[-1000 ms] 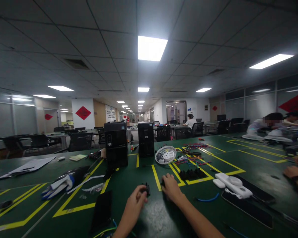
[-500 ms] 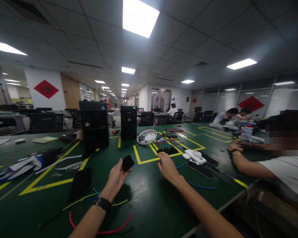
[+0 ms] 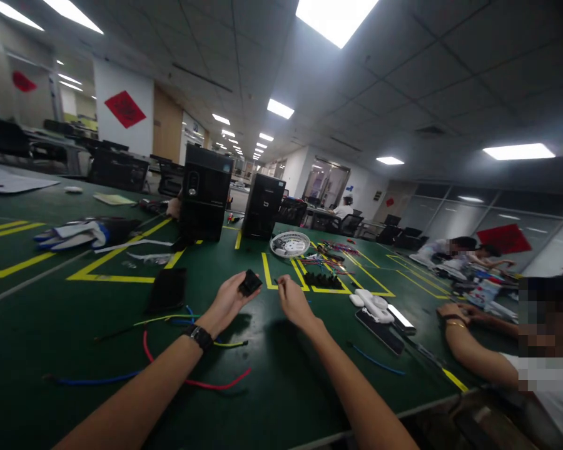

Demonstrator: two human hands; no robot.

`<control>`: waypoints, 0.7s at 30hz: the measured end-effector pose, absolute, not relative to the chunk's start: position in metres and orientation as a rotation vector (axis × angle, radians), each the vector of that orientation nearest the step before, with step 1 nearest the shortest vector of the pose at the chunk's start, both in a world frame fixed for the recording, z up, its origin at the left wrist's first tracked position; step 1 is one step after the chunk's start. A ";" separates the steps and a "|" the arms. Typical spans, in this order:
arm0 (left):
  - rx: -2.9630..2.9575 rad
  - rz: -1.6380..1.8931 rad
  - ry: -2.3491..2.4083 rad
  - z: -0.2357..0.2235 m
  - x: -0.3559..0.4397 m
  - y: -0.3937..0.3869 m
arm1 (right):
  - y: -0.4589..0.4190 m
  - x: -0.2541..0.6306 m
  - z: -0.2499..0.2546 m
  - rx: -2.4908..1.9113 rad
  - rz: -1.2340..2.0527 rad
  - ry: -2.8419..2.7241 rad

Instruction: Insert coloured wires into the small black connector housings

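A small black block-shaped part (image 3: 250, 283) is held in my left hand (image 3: 225, 304), fingers closed around its side, above the green table. Close by on the right, my right hand (image 3: 294, 301) has thumb and fingertips pinched together. Something small and dark may show at those fingertips, but I cannot make it out. Beyond my right hand lies a row of black pieces (image 3: 327, 280). A flat black slab (image 3: 167, 290) rests left of my left hand. Nearer me lie a red wire (image 3: 220, 383), a blue wire (image 3: 96, 379) and a yellow-green wire (image 3: 162, 317).
Two black computer towers (image 3: 205, 194) stand at the back beside a white round basket-like part (image 3: 289, 244). Gloves (image 3: 77, 233) lie left. A white device (image 3: 374, 306) and a phone (image 3: 380, 331) sit right, near another person's arm (image 3: 473, 347). Yellow tape (image 3: 112, 279) marks the green table (image 3: 272, 406).
The camera view has tilted and turned left. My right hand has come closer to the black part in my left hand, its fingers now pinched. The black part shows at a different angle.
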State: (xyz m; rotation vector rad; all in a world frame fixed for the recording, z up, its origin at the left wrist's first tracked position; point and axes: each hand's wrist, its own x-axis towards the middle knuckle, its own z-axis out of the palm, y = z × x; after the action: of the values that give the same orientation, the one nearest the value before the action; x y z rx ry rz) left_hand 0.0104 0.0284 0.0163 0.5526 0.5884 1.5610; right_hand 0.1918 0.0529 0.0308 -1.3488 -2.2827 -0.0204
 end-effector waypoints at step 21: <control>0.617 1.633 0.612 0.011 0.013 0.022 | 0.029 0.158 0.018 -0.964 0.161 -2.094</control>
State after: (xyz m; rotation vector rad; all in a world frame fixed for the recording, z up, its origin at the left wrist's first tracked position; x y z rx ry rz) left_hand 0.0129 0.0216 0.0109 0.6170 0.6123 1.6333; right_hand 0.1583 0.0291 0.0177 -0.9642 -2.0935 0.1608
